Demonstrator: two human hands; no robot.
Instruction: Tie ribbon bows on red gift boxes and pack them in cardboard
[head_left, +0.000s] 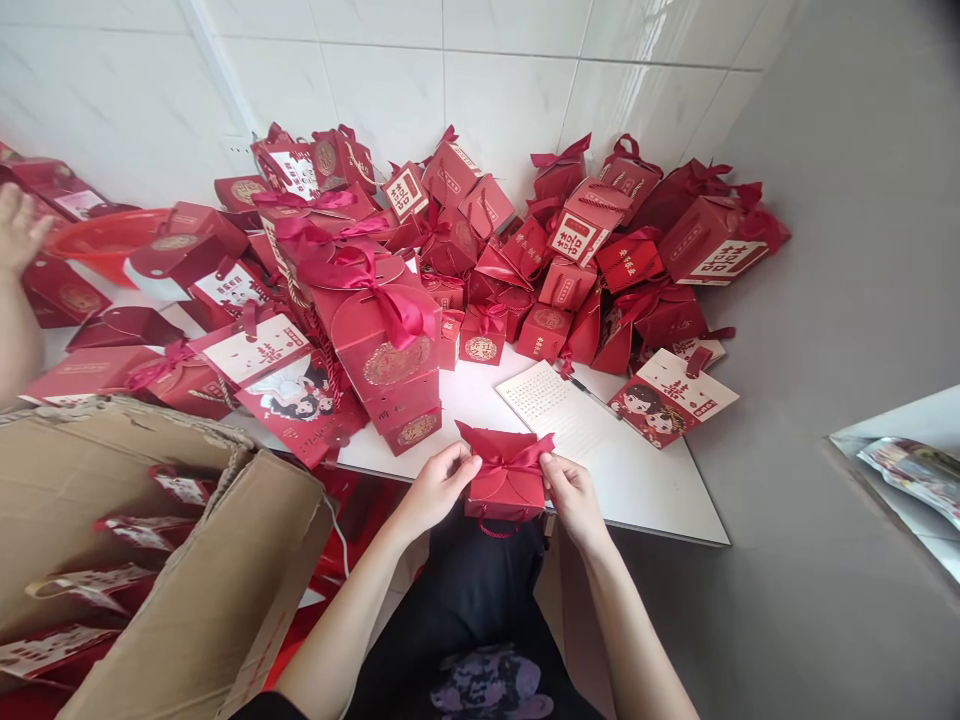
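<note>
At the worktop's (660, 490) near edge, the left hand (441, 487) and right hand (576, 497) pinch a red box's (504, 500) ribbon (529, 457) between their fingers (469, 468) on either side, seemingly tightening its bow, which likely calls next for an even outward pull.

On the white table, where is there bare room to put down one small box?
The largest free patch is the front right corner of the table, bordered by the notebook and picture bag. A smaller one lies between notebook and stacked boxes, beyond the held box. Red boxes crowd its back and left.
</note>
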